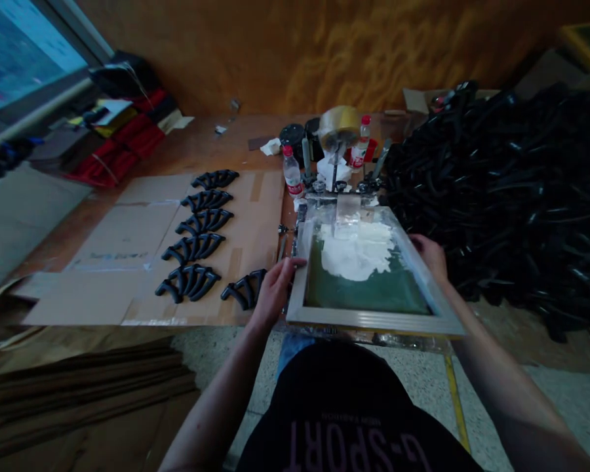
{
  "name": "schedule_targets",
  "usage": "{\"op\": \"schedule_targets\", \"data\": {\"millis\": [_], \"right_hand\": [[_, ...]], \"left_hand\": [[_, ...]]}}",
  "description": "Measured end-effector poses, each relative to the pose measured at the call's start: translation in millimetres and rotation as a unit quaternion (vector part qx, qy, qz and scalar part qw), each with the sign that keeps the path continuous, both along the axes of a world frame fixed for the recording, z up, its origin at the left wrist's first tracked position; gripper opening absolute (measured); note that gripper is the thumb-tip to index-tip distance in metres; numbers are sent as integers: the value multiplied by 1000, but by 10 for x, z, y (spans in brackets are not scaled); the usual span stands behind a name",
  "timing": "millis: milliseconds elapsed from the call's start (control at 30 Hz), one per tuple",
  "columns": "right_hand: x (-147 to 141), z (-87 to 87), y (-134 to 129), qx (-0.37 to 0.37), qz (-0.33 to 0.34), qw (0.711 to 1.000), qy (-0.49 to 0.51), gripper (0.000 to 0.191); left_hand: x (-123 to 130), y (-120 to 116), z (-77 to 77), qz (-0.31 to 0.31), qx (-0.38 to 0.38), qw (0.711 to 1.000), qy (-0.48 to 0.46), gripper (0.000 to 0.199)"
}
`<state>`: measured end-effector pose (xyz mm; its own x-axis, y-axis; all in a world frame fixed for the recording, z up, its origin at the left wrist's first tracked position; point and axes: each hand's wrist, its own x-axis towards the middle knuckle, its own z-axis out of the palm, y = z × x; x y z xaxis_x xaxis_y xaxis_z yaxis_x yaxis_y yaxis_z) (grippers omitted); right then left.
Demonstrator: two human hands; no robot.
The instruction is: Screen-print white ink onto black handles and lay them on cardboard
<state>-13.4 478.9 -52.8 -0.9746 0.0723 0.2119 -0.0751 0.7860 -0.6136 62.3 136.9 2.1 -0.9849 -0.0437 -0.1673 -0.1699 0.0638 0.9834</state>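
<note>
A metal-framed screen [373, 319] lies in front of me, its green mesh [364, 293] partly covered by a patch of white paste [354, 255]. My left hand [276, 283] is at the frame's left side, fingers closed on its edge. On the right side, my right hand [430, 255] holds the frame's edge, its fingertips partly hidden. A clear scraper [348, 213] stands at the back of the screen, over the paste. Black curved pieces [246, 288] lie in a short row just left of my left hand.
Several rows of black curved pieces [189, 282] rest on flattened cardboard [103, 262] at left. A large heap of black pieces [501, 183] fills the right. Bottles [292, 174] and a tape roll [341, 121] stand behind the screen.
</note>
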Motion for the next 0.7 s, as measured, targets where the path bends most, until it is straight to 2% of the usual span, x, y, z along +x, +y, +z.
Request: {"op": "schedule_targets", "data": {"millis": [67, 167, 267, 333, 400, 500, 567, 633, 700], "right_hand": [[-158, 149, -87, 41, -1, 998, 51, 39], [-346, 343, -562, 153, 78, 979, 106, 48], [-406, 404, -1009, 242, 153, 957, 51, 44], [-337, 348, -1145, 275, 189, 942, -23, 30], [-174, 249, -1159, 302, 227, 923, -73, 19], [127, 156, -1046, 336, 306, 888, -63, 21], [241, 187, -944, 330, 368, 868, -50, 23], [233, 271, -872, 302, 417, 855, -58, 20], [149, 341, -860, 276, 421, 861, -68, 17]], "left_hand": [[96, -19, -359, -14, -20, 999, -49, 56], [113, 11, -830, -15, -64, 995, -72, 64], [67, 27, -1113, -9, -123, 990, -70, 61], [44, 14, -1203, -17, -140, 988, -63, 59], [36, -5, -1240, -29, -145, 987, -60, 58], [39, -23, -1243, -37, -142, 987, -66, 58], [44, -24, -1232, -37, -141, 987, -71, 57], [48, -21, -1222, -35, -135, 988, -73, 57], [50, -18, -1219, -30, -128, 989, -74, 57]]}}
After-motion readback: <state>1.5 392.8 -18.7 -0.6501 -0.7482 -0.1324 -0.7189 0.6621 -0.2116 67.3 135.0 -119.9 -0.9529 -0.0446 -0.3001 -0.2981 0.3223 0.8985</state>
